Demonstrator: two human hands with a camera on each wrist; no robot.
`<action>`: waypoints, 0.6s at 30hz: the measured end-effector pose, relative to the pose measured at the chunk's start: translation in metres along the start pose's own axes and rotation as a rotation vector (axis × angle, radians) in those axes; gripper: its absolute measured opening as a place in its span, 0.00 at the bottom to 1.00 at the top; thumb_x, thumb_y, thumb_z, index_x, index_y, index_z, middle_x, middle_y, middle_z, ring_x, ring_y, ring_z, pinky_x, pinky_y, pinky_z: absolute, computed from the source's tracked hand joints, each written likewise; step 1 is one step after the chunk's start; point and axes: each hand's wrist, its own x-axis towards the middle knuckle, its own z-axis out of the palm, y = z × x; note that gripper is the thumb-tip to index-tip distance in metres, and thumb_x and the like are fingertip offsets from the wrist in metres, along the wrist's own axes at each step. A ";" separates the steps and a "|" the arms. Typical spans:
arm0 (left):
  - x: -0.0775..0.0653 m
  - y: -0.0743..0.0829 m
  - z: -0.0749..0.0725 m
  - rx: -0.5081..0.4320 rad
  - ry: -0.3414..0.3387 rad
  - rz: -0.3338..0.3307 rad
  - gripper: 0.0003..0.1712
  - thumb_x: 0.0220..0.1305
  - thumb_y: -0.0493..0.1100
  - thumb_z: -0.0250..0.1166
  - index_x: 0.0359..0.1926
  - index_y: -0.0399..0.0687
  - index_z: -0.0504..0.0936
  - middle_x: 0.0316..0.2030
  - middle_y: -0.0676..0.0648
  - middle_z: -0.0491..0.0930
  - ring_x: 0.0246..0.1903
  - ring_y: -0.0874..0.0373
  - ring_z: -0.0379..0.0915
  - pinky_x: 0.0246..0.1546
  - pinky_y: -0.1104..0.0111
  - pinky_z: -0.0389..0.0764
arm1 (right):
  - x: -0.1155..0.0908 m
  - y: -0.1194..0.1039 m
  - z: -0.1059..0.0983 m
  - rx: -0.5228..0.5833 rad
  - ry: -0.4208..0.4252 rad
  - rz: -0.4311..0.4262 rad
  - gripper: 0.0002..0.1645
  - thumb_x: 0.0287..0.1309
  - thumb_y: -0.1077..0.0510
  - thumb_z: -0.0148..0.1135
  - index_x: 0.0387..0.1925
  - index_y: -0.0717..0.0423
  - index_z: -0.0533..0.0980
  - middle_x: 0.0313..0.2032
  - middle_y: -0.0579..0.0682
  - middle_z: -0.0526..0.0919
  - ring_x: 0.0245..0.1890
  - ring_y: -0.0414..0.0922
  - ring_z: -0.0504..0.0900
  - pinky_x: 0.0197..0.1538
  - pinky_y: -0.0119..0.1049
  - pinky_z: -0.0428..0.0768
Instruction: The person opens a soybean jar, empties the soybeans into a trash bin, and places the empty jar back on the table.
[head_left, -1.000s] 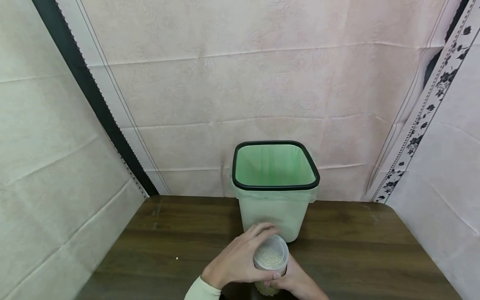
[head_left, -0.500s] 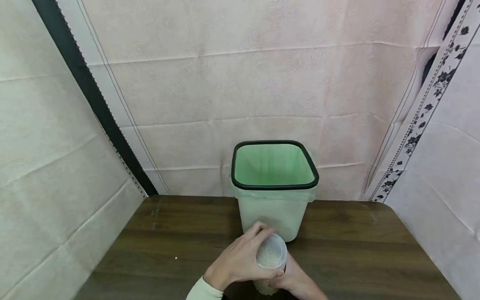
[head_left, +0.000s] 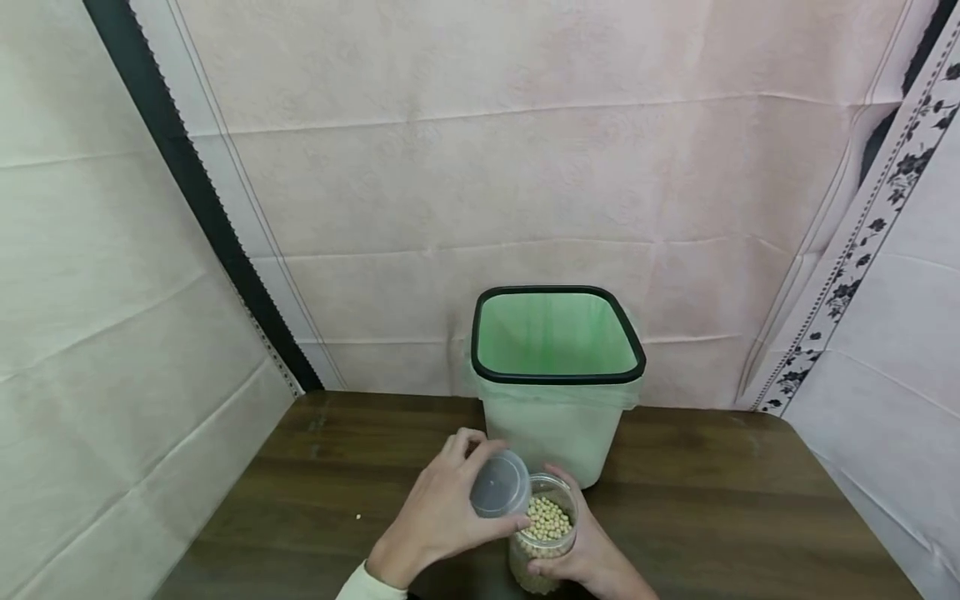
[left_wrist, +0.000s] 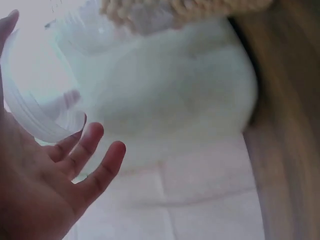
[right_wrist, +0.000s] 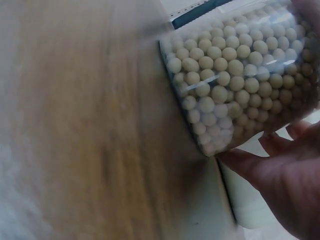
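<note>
In the head view my left hand (head_left: 446, 512) holds a round, translucent plastic lid (head_left: 500, 485), tilted, by its edge. The lid is just left of a clear jar (head_left: 534, 573) whose mouth is uncovered. Pale yellow, round beans (head_left: 550, 518) fill much of it. My right hand (head_left: 588, 546) grips the jar's right side. Up close in the left wrist view, the lid (left_wrist: 37, 85) sits between thumb and fingers, with the other fingers spread. The right wrist view shows the beans (right_wrist: 235, 67) through the jar's wall, and right-hand fingers (right_wrist: 250, 167) against it.
Behind the hands stands a pale green bin (head_left: 551, 429) with a black rim, close to the jar. A tiny pale bit (head_left: 358, 516) lies on the dark wooden table (head_left: 712, 508). Light cloth (head_left: 480, 183) hangs at the back and both sides.
The lid was on the jar's top earlier. Now my left hand has lifted it off to the left, exposing the beans. My right hand still grips the jar.
</note>
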 end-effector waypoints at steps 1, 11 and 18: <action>-0.003 -0.005 -0.001 0.007 -0.007 -0.025 0.48 0.48 0.82 0.73 0.66 0.68 0.77 0.55 0.58 0.69 0.46 0.60 0.73 0.40 0.64 0.79 | 0.000 0.000 0.000 -0.012 0.007 -0.008 0.68 0.45 0.67 0.85 0.80 0.53 0.51 0.70 0.62 0.68 0.63 0.46 0.77 0.65 0.32 0.75; -0.025 -0.047 0.015 0.042 -0.102 -0.174 0.47 0.50 0.76 0.75 0.66 0.60 0.79 0.54 0.50 0.70 0.48 0.55 0.71 0.39 0.62 0.79 | 0.001 0.000 -0.004 -0.030 0.009 -0.039 0.60 0.45 0.68 0.83 0.76 0.56 0.59 0.69 0.61 0.71 0.64 0.46 0.76 0.67 0.30 0.72; -0.035 -0.057 0.025 0.015 -0.250 -0.174 0.49 0.50 0.62 0.80 0.69 0.46 0.77 0.56 0.46 0.71 0.49 0.53 0.70 0.39 0.63 0.80 | -0.003 0.004 -0.001 -0.013 -0.001 -0.051 0.59 0.46 0.68 0.83 0.76 0.58 0.59 0.67 0.62 0.72 0.64 0.46 0.77 0.66 0.31 0.72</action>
